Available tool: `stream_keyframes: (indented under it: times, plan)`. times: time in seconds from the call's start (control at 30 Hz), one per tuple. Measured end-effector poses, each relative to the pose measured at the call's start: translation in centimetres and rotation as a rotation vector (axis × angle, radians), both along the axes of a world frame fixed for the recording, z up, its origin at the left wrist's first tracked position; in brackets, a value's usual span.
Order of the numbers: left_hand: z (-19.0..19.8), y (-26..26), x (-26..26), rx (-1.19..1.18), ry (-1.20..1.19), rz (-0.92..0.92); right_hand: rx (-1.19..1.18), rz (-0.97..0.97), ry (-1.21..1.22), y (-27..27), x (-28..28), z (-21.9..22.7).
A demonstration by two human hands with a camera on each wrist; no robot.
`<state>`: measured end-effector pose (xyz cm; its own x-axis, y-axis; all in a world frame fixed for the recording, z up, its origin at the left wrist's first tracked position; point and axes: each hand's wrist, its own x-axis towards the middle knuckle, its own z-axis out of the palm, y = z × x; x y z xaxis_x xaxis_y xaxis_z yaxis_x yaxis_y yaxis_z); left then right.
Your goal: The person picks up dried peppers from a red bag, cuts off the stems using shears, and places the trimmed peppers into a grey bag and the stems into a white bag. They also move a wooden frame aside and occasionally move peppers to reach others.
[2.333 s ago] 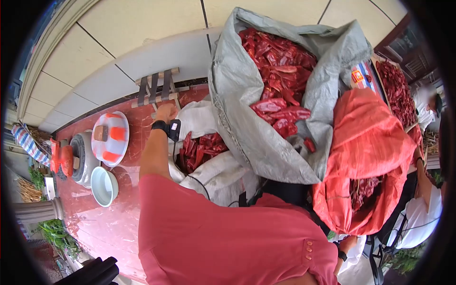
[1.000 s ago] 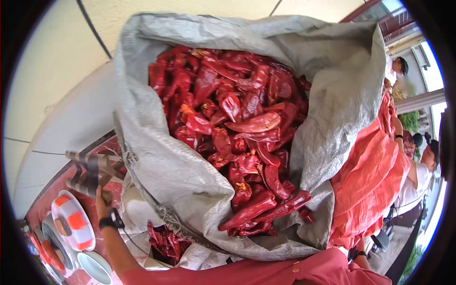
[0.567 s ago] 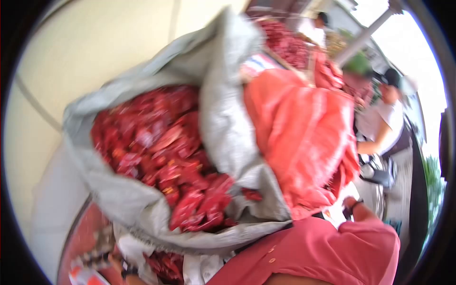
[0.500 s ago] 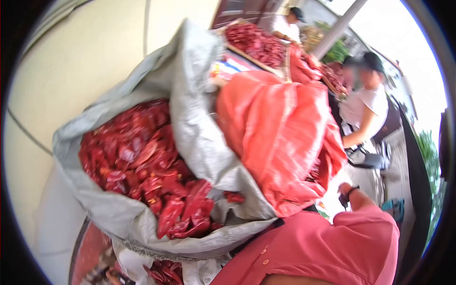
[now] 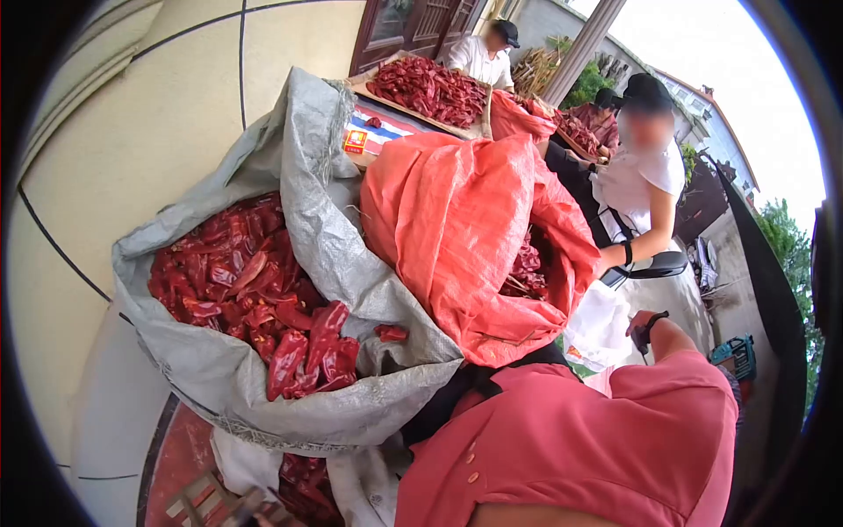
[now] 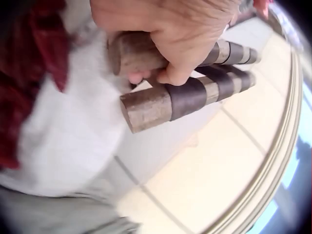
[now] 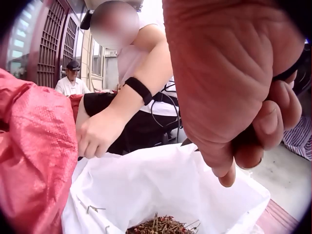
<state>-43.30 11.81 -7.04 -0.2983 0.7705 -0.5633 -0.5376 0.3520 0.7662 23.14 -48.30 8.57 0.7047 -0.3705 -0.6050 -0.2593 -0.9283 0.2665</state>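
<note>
The grey sack (image 5: pixel 290 386) of dried red chillies (image 5: pixel 255 303) takes up the middle of the head view and serves as the landmark; its rolled rim sags toward the person's pink shirt (image 5: pixel 571 439), leaving almost no gap there. Pressed against the sack's right side stands the orange sack (image 5: pixel 465 228), its mouth turned away toward a seated person in white (image 5: pixel 637 189). Behind the grey sack rises a cream tiled wall (image 5: pixel 114 149), touching it, so the only open room lies to its right, past the orange sack, on the paved floor. Beyond the sack's far edge a flat tray of chillies (image 5: pixel 426 88) lies near a doorway.

To the right of the orange sack, a white bag (image 7: pixel 165 190) stands open with stems and bits in its bottom. The right hand (image 7: pixel 234 102) hangs above that bag with fingers curled around something dark; what it is cannot be made out.

Below the grey sack's near rim, the left hand (image 6: pixel 170 34) grips the top rail of a small wooden stool (image 6: pixel 190 92), fingers wrapped round it.
</note>
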Motion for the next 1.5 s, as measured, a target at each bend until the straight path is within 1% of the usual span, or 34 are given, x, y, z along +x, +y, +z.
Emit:
stream_keyframes:
  times: [0.03, 0.07, 0.1, 0.13, 0.17, 0.23, 0.3, 0.33, 0.37, 0.4, 0.5, 0.57, 0.6, 0.67, 0.7, 0.73, 0.77, 0.8, 0.83, 0.87, 0.9, 0.93, 0.97, 1.0, 1.07, 1.13, 1.2, 1.27, 1.33, 1.37, 1.4, 1.43, 1.47, 1.5]
  plan:
    - [-5.2, -2.3, -2.3, 0.256, -0.123, -0.245, -0.183, 0.129, 0.020, 1.7, -1.6, 0.4]
    - [-10.4, -3.3, -4.6, 0.136, 0.165, -0.327, -0.210, 0.122, 0.026, 3.6, -3.2, 1.2]
    - [-14.8, -3.6, -6.5, 0.016, 0.454, -0.406, -0.237, 0.185, 0.028, 4.0, -3.6, 1.2]
    - [-16.7, -3.8, -7.6, -0.104, 0.745, -0.480, -0.259, 0.248, 0.031, 4.2, -4.0, 0.9]
    - [-13.7, -3.1, -5.6, 0.415, 1.071, -0.440, -0.197, 0.166, 0.017, 4.6, -4.6, 1.0]
    - [-13.6, -1.6, -6.9, 0.391, 1.125, -0.521, -0.058, 0.004, -0.028, 5.9, -4.7, 1.8]
    - [-13.0, -0.4, -7.6, 0.428, 1.249, -0.607, 0.006, -0.039, -0.059, 4.9, -4.4, 0.1]
    - [-13.0, 0.0, -7.6, 0.428, 1.238, -0.646, 0.039, -0.057, -0.079, 4.2, -3.8, -1.0]
    - [-13.4, 0.4, -7.8, 0.426, 1.226, -0.687, -0.036, 0.040, -0.043, 3.6, -3.2, -2.3]
    - [-13.8, 0.8, -7.9, 0.421, 1.212, -0.731, -0.003, 0.060, -0.041, 3.1, -3.4, -3.3]
    - [-17.9, 4.4, -7.0, -0.014, 0.761, -0.399, 0.149, -0.073, -0.027, 3.2, -5.1, -4.1]
    - [-14.0, 4.3, -4.5, 0.105, 0.805, -0.385, 0.190, -0.112, -0.040, 3.5, -6.4, -4.3]
    - [-12.0, 4.4, -3.4, 0.168, 0.828, -0.374, 0.170, -0.062, -0.031, 2.2, -5.9, -5.3]
    - [-11.4, 6.3, -3.4, 0.245, 0.930, -0.405, 0.142, 0.043, -0.026, 0.0, -4.6, -7.4]
    - [-11.2, 7.4, -4.0, 0.279, 0.982, -0.420, 0.168, 0.047, -0.106, -1.2, -4.5, -7.9]
    - [-11.7, 9.1, -5.1, 0.415, 0.986, -0.409, 0.238, 0.031, -0.156, -1.9, -4.4, -8.1]
    - [-12.1, 11.0, -6.9, 0.546, 0.992, -0.401, 0.357, 0.184, -0.223, -6.3, -2.3, -11.1]
    - [-12.0, 11.9, -7.9, 0.678, 1.001, -0.394, 0.453, 0.112, -0.332, -6.7, -2.2, -11.5]
    - [-9.5, 11.4, -7.9, 0.487, 0.899, -0.455, 0.554, 0.049, -0.441, -7.2, -2.1, -11.8]
    - [-7.6, 11.1, -8.9, 0.427, 0.802, -0.462, 0.620, -0.242, -0.588, -4.3, -3.3, -9.3]
    - [-6.3, 11.0, -9.8, 0.370, 0.702, -0.468, 0.735, -0.194, -0.739, -4.8, -2.3, -10.2]
    - [-5.3, 11.0, -10.4, 0.313, 0.603, -0.478, 0.817, -0.080, -0.921, -6.4, 0.2, -13.1]
    - [-6.0, 12.3, -13.1, 0.321, 0.729, -0.523, 0.899, -0.097, -0.990, -4.7, -0.3, -12.1]
    - [-4.5, 11.9, -13.5, 0.306, 0.719, -0.503, 0.978, -0.115, -1.059, -1.9, -0.8, -10.6]
    - [0.4, 10.1, -11.4, 0.298, 0.699, -0.433, 0.896, -0.030, -1.172, 0.7, 0.3, -11.1]
    - [4.7, 8.1, -9.4, 0.313, 0.685, -0.377, 1.089, -0.148, -1.152, 5.3, 0.3, -9.4]
    - [8.9, 6.1, -7.6, 0.355, 0.669, -0.320, 1.251, -0.127, -1.210, 11.6, -0.9, -5.5]
    - [12.8, 4.1, -5.5, 0.411, 0.649, -0.278, 1.395, -0.041, -1.202, 18.3, -3.1, -0.3]
    - [16.3, 2.2, -3.3, 0.481, 0.610, -0.246, 1.591, 0.201, -1.103, 23.2, -4.6, 2.5]
    - [17.9, 1.3, -2.1, 0.517, 0.588, -0.235, 1.710, 0.277, -0.931, 26.2, -7.3, 5.1]
    - [19.5, 0.4, -1.0, 0.556, 0.563, -0.227, 1.845, 0.492, -0.770, 28.4, -8.9, 6.5]
    - [21.0, -0.5, 0.2, 0.598, 0.541, -0.223, 1.777, 0.821, -0.738, 30.6, -11.2, 8.3]
    - [22.5, -1.3, 1.3, 0.637, 0.512, -0.221, 1.800, 0.904, -0.437, 32.3, -13.2, 9.9]
    - [23.8, -2.0, 2.5, 0.679, 0.483, -0.222, 1.874, 1.134, -0.458, 34.6, -15.2, 10.2]
